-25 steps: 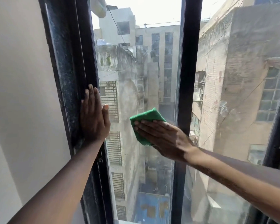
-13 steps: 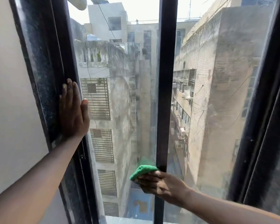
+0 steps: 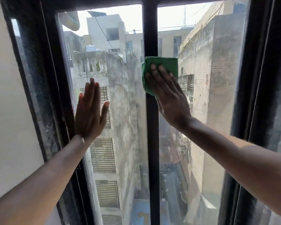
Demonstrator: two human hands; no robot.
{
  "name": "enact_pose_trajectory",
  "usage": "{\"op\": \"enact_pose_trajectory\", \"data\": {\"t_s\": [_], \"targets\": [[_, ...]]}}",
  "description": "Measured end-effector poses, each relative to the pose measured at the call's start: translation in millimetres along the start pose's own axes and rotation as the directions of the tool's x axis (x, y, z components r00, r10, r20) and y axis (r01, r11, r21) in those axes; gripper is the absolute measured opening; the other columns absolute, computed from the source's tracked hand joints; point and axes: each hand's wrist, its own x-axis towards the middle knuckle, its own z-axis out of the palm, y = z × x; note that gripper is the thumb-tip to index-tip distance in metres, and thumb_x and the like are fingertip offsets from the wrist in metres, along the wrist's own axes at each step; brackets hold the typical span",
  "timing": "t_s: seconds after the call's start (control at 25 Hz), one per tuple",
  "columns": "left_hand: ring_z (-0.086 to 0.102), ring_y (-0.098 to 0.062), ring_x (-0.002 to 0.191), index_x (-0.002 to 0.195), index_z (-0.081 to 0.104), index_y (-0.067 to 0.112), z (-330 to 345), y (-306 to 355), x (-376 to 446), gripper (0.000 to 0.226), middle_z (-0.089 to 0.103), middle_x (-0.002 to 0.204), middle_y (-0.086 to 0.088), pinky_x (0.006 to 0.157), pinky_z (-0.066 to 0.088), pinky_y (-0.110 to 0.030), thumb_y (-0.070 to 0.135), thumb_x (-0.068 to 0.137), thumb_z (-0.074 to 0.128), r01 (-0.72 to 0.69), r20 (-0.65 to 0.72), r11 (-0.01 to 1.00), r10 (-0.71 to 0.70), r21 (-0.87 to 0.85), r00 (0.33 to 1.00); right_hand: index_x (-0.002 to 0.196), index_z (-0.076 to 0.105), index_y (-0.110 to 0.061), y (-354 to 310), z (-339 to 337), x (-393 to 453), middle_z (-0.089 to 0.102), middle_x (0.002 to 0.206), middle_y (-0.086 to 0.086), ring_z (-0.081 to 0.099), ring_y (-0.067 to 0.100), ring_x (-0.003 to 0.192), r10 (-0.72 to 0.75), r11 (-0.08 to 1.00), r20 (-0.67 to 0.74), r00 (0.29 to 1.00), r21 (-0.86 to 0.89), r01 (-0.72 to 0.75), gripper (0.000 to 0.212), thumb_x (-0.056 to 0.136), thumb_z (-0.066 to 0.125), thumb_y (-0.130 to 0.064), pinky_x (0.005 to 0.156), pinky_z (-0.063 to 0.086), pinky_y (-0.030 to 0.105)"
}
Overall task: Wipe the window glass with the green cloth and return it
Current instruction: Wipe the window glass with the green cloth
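Note:
The folded green cloth is pressed flat against the window at mid height, lying across the black centre bar and onto the right pane. My right hand lies over the cloth with fingers spread, holding it to the glass. My left hand rests flat and open on the left pane, fingers pointing up, close to the left frame. Neither hand hides much of the cloth's upper edge.
A dark, speckled window frame runs down the left side, with a pale wall beside it. Another black frame post stands at the right. Through the glass I see grey buildings and a narrow alley far below.
My right hand has carried the cloth up from low on the left pane to mid height over the centre bar. My left hand has shifted from the frame onto the glass.

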Motion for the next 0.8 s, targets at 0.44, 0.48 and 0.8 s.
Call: {"op": "enact_pose_trajectory", "data": {"t_s": [0.44, 0.48, 0.8], "targets": [[0.018, -0.024, 0.175, 0.179, 0.018, 0.009, 42, 150, 55, 0.065, 0.015, 0.189, -0.009, 0.141, 0.015, -0.046, 0.036, 0.121, 0.031, -0.275, 0.001, 0.954, 0.276, 0.124, 0.961, 0.175, 0.01, -0.011, 36, -13, -96, -0.002, 0.184, 0.009, -0.004, 0.027, 0.171, -0.022, 0.99, 0.412, 0.911, -0.115, 0.076, 0.074, 0.114, 0.041, -0.042, 0.14, -0.004, 0.047], [0.018, -0.023, 0.175, 0.179, 0.017, 0.009, 42, 147, 55, 0.065, 0.015, 0.189, -0.008, 0.141, 0.015, -0.047, 0.036, 0.122, 0.031, -0.279, 0.004, 0.952, 0.281, 0.129, 0.96, 0.175, 0.008, -0.013, 21, -18, -140, -0.001, 0.184, 0.007, -0.002, 0.026, 0.171, -0.193, 0.951, 0.536, 0.822, -0.103, 0.29, 0.076, 0.114, 0.042, -0.043, 0.14, -0.004, 0.046], [0.007, -0.021, 0.176, 0.18, 0.011, 0.009, 42, 145, 54, 0.067, 0.008, 0.19, -0.01, 0.141, 0.007, -0.043, 0.039, 0.122, 0.025, -0.214, 0.031, 0.969, 0.212, 0.127, 0.977, 0.173, 0.017, -0.007, 85, -28, -42, 0.008, 0.183, 0.013, 0.007, 0.032, 0.171, 0.515, 0.853, 0.097, 0.852, -0.154, -0.499, 0.078, 0.114, 0.043, -0.051, 0.139, 0.013, 0.055]]}}
